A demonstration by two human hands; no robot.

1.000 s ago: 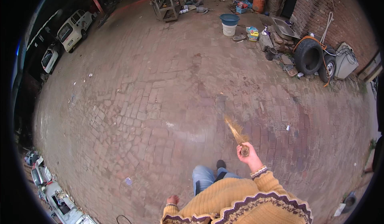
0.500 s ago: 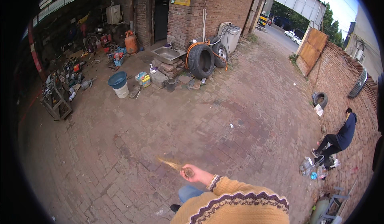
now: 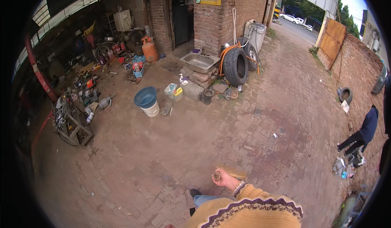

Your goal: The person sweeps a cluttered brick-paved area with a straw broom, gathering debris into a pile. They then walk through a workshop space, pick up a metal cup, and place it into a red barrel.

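I see a blue basin (image 3: 145, 96) on a white bucket (image 3: 152, 110), a tyre (image 3: 236, 66), an orange gas cylinder (image 3: 150, 50), a metal sink (image 3: 199, 62).

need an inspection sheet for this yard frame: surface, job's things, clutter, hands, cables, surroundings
Surface: brick paving, worn and stained, a few bits of litter.
Job's things: blurred straw-coloured brush, held out over the paving.
Clutter: blue basin on a white bucket, metal sink on bricks, upright tyre, orange gas cylinder, wooden crate of parts.
Hands: right hand closed on the brush; left hand not in view.
Cables: orange hose looped over the tyre.
Surroundings: brick building, brick wall, a person bent over at right.
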